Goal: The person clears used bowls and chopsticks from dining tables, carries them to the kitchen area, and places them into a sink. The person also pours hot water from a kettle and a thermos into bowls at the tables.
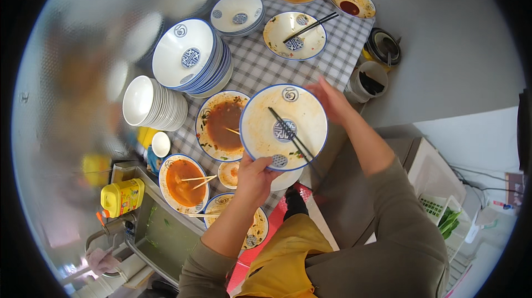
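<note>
My left hand (255,178) grips the lower rim of a used white bowl with a blue rim (266,131), thumb over the edge. Black chopsticks (291,133) lie in this bowl, their ends reaching over its lower right side. At the bowl's upper right edge is my right hand (332,100), slightly blurred, fingers extended and holding nothing; whether it touches the rim I cannot tell. Partly behind the held bowl stands a bowl of brown broth (224,127). Nearer the sink, a bowl of reddish soup (187,183) has light wooden chopsticks (201,179) in it.
Stacks of large bowls (191,57) and small white bowls (153,102) stand on the checked tablecloth (249,59). Farther back are several used bowls, one with black chopsticks (309,27). A metal sink (166,231) and yellow jug (122,198) are at left, a bin (368,81) at right.
</note>
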A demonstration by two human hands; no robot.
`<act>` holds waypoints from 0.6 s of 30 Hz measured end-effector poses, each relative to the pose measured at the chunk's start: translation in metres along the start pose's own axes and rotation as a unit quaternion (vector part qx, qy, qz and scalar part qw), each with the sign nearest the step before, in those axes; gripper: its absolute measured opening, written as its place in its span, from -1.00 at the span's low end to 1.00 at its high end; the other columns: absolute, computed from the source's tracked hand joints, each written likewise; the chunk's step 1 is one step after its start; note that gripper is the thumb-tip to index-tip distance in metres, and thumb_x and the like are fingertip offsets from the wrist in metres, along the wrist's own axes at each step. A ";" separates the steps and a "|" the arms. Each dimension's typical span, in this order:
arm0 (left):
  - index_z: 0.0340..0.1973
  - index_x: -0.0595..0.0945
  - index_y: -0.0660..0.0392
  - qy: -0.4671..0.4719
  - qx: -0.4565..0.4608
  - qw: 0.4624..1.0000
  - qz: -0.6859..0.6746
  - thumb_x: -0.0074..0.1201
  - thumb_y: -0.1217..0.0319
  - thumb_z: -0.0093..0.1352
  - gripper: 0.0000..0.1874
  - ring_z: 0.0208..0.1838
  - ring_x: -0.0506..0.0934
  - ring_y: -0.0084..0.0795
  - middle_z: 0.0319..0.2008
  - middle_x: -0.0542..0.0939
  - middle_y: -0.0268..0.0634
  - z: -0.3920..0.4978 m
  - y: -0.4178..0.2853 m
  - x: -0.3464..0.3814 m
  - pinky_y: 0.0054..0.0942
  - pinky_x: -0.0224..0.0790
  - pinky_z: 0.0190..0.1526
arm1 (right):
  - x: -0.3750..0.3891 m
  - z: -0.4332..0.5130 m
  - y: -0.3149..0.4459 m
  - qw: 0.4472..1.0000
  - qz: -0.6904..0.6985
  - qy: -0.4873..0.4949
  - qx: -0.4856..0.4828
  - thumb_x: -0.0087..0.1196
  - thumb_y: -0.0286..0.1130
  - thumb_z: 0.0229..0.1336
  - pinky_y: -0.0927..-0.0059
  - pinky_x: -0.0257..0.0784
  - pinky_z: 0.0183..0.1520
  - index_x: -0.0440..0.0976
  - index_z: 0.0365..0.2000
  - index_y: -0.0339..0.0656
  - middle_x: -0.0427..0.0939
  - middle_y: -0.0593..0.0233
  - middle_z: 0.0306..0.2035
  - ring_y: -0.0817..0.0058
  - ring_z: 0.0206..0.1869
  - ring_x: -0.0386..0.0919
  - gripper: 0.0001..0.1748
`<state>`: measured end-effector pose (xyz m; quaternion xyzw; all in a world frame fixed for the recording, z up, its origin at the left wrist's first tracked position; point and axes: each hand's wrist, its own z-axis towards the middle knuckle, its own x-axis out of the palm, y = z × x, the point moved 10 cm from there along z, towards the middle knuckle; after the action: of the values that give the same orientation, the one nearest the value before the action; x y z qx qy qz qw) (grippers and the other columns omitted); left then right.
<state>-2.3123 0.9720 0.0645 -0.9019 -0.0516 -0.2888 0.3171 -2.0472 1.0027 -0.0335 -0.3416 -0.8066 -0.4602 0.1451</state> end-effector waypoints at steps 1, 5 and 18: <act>0.33 0.36 0.17 0.020 0.011 1.000 -0.012 -0.12 0.67 0.35 -0.41 0.24 0.58 -0.03 0.25 0.53 -0.02 0.006 0.003 0.008 0.04 0.62 0.15 | -0.006 -0.027 -0.002 0.999 -0.022 -0.022 -0.022 -0.08 0.16 0.49 0.13 0.61 -0.03 0.49 0.09 -0.28 0.65 0.12 -0.03 0.29 -0.05 0.66 -0.35; 0.35 0.31 0.11 0.044 0.013 0.999 -0.015 -0.09 0.65 0.43 -0.44 0.22 0.59 -0.06 0.25 0.52 -0.05 0.039 0.021 0.033 0.01 0.61 0.16 | -0.015 -0.089 -0.011 0.993 -0.114 -0.006 0.006 0.00 -0.01 0.48 0.20 0.67 -0.16 0.47 0.13 -0.28 0.67 0.17 -0.02 0.36 -0.05 0.69 -0.47; 0.33 0.36 0.23 -0.059 -0.028 0.989 0.135 0.08 0.35 0.50 -0.47 -0.01 0.67 -0.23 0.02 0.62 -0.11 -0.050 0.040 -0.031 -0.31 0.56 0.01 | -0.125 -0.046 0.002 0.983 -0.136 -0.121 0.000 0.05 -0.24 0.46 0.36 0.68 -0.28 0.38 0.13 -0.22 0.68 0.23 -0.12 0.46 -0.23 0.70 -0.62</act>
<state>-2.3512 0.9125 0.0574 -0.9246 0.0605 -0.1905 0.3242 -1.9592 0.9127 -0.0759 -0.2823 -0.8568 -0.4312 -0.0176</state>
